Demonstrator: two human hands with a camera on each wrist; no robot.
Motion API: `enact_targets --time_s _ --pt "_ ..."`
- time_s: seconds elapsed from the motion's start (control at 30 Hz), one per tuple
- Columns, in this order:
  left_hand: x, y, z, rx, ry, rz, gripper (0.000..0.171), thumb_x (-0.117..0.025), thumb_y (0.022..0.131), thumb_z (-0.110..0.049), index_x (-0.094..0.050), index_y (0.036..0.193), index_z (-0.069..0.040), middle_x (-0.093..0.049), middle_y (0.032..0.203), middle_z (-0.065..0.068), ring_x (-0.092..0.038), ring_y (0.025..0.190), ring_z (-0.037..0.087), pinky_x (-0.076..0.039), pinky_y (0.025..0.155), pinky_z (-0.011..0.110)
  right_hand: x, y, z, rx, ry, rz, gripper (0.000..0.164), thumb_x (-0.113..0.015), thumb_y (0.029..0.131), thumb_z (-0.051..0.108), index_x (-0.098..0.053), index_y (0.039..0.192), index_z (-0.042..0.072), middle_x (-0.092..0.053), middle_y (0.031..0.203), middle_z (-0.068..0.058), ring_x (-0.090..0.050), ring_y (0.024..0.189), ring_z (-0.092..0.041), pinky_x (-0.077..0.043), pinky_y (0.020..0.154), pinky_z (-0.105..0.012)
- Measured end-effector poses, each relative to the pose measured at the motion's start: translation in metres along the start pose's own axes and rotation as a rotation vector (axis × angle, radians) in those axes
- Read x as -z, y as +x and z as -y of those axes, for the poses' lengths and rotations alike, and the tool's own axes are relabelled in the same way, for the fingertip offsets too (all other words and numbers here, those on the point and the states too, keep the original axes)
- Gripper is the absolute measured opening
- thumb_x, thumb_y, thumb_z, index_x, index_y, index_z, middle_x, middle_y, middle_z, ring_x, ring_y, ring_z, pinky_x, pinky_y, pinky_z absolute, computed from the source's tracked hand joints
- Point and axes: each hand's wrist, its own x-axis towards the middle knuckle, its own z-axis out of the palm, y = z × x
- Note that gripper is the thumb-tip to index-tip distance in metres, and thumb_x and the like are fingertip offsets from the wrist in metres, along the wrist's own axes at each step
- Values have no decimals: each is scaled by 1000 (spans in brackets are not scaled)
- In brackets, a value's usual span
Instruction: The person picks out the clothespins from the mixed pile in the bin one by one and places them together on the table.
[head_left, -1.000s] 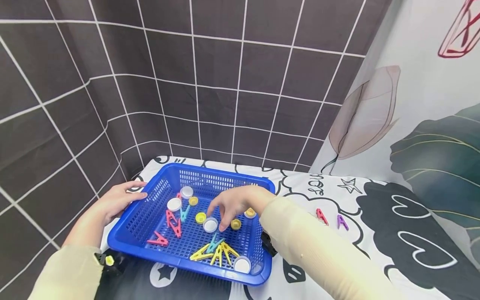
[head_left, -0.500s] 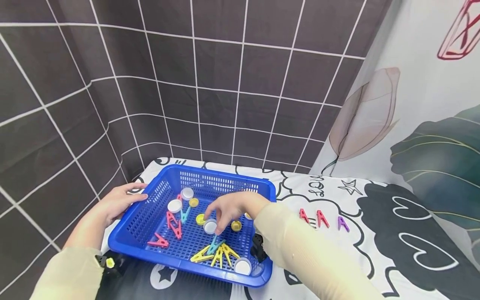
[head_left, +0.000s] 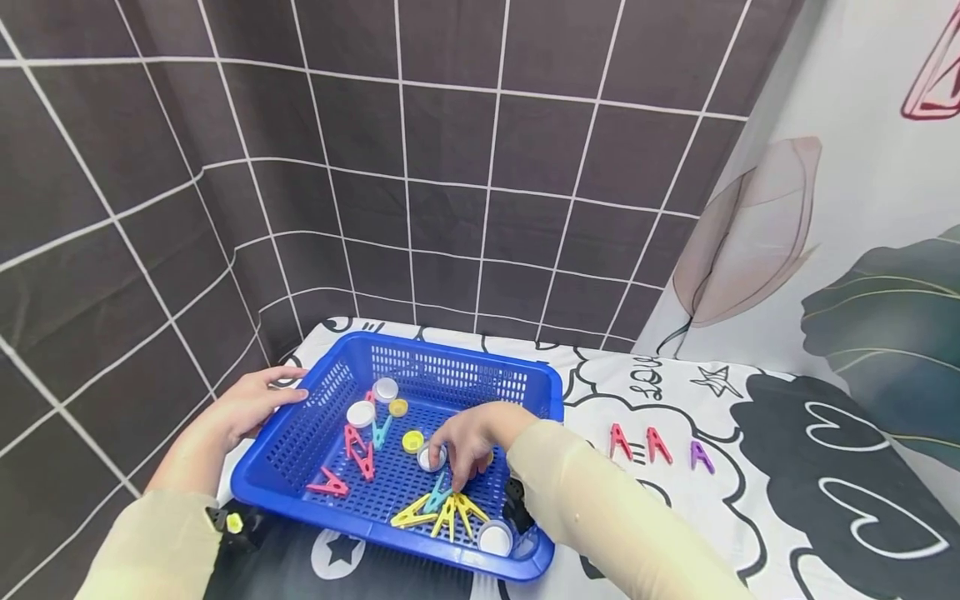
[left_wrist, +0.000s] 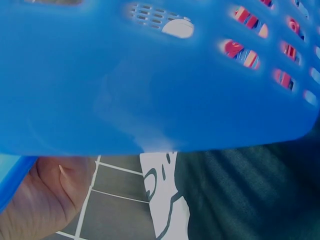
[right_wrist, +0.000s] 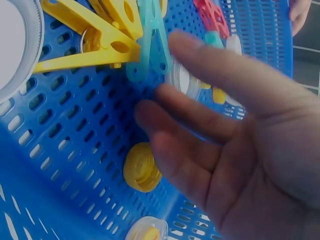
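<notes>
A blue perforated plastic basket (head_left: 360, 532) holds several clothespins and bottle caps. My left hand (head_left: 251, 404) rests at its left rim, fingertips touching the edge; most of those fingers are hidden in the left wrist view. My right hand (head_left: 474, 440) reaches down inside the basket, fingers loosely bent and thumb apart, with nothing between them. Close to its fingertips lie a teal clothespin (right_wrist: 150, 45) and several yellow clothespins (right_wrist: 100, 45). A white cap (head_left: 428, 457) sits partly under the hand, and a yellow cap (right_wrist: 142, 167) lies below its fingers.
Pink clothespins (head_left: 359, 454), another teal clothespin (head_left: 382, 433) and white caps (head_left: 361, 414) occupy the basket's left part. On the patterned cloth to the right lie two red clothespins (head_left: 657, 446) and a purple clothespin (head_left: 702, 456). Dark gridded fabric (head_left: 450, 208) hangs behind.
My right hand has moved toward the basket's near side, closer to the yellow and teal clothespins. My left hand stays at the rim. The head view has shifted slightly.
</notes>
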Motion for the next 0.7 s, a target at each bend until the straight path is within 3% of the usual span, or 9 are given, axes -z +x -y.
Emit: enact_targets --time_s 0.23,0.7 --pt "0 1 0 7 18 -6 61 -63 90 -27 -38 138 0 -65 94 14 -66 73 23 -55 64 41 -1 0 -2 -11 -107 -22 28 -73 80 3 -58 96 20 -59 86 2 -54 74 -8 -51 65 -26" --pt "-1 0 -1 2 20 -10 60 -62 89 -25 -38 137 2 -65 96 16 -66 74 23 -55 65 42 -5 4 -5 39 -227 -37 30 -77 77 9 -55 93 22 -58 82 6 -52 71 -7 -46 55 -23"
